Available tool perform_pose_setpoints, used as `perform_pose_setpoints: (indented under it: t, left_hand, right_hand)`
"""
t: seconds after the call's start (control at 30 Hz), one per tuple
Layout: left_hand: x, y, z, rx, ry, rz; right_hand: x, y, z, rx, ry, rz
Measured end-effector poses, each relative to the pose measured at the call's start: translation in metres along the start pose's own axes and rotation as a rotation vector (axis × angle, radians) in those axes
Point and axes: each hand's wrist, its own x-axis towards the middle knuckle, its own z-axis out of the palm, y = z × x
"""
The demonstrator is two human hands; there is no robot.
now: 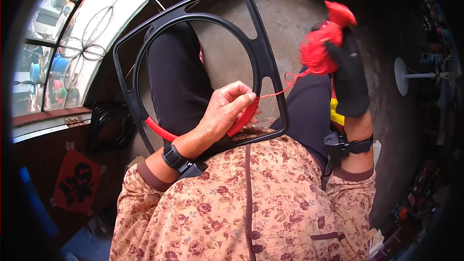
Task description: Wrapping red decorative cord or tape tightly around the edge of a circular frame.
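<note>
Black frame [264, 60] lies across lap [176, 67]; left hand [224, 108] pinches red cord [274, 94] against ring's [193, 16] lower right. Gloved right hand [352, 79] grips red bundle [318, 50] — best keep cord taut, turns [239, 125] snug, no overlaps.

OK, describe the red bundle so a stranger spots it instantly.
From the black frame over the person's lap, go right to the black-gloved right hand. It holds the red bundle: a bulky bunch, unlike the red cord wound tightly around the frame.
</note>
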Motion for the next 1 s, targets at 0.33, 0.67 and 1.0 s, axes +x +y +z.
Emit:
perform_pose_setpoints:
  t: [0.33, 0.67, 1.0]
  left_hand:
    - [0.009, -0.019, -0.015, 0.712, 0.171, 0.394]
    - [0.003, -0.019, -0.012, 0.047, -0.115, 0.247]
    - [-0.006, 0.004, 0.002, 0.032, -0.045, -0.006]
  right_hand:
    - [0.012, 0.011, 0.120, -1.185, -0.561, -1.222]
    - [-0.008, -0.028, 0.070, -0.941, -0.667, -0.656]
    - [-0.072, 0.004, 0.048, -1.003, -0.611, -0.685]
